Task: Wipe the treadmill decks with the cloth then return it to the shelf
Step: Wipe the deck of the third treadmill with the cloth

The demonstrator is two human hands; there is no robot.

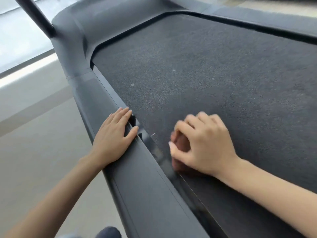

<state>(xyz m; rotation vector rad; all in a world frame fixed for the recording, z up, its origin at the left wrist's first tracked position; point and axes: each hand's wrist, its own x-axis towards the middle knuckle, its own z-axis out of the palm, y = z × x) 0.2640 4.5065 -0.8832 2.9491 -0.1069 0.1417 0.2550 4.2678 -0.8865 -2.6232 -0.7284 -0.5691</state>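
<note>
The left hand (114, 136) lies flat on the smooth dark grey plastic side rail (137, 177) of the treadmill. Its fingers (123, 112) are straight and close together, their tips at the rail's inner edge. The right hand (204, 145), blurred, rests on the dark speckled treadmill belt (205, 66) just beside that edge. Its fingers are curled and clamped on a bunched reddish-brown cloth (179, 140), which shows beneath and between them.
</note>
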